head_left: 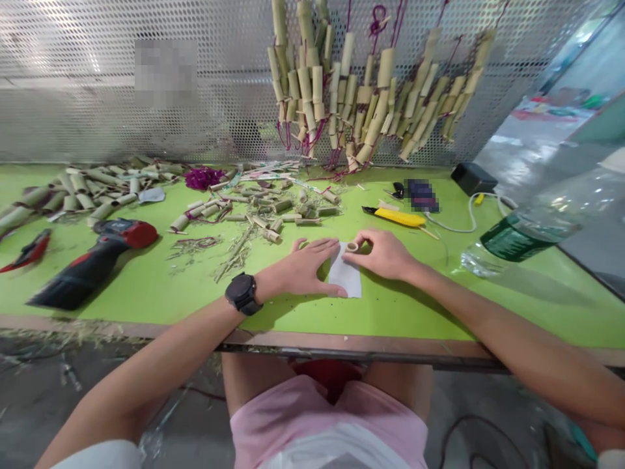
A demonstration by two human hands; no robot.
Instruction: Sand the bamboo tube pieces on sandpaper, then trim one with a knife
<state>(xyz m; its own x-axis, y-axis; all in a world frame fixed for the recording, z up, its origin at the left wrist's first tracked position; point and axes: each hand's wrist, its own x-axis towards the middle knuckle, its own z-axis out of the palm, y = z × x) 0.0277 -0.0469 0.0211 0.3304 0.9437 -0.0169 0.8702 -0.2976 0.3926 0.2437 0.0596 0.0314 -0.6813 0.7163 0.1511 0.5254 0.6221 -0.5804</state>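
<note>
A small whitish sheet [349,284] lies on the green tabletop in front of me; whether it is sandpaper or plain paper I cannot tell. My left hand [312,266] is spread flat, fingers and thumb stretched out, and presses on the sheet's left side. Between thumb and fingers of my right hand [383,253] is a short bamboo piece [352,247], its round hollow end facing up. That piece stands on the upper part of the sheet. Just beyond my right hand lies a yellow utility knife [394,216].
Cut bamboo pieces [283,207] and shavings lie behind my left hand. Leftward are a cordless power tool [97,257], red-handled pruners [29,251] and purple cord [204,178]. Strung bamboo [383,111] hangs from the perforated metal panel [209,117]. A water bottle [522,234] stands right.
</note>
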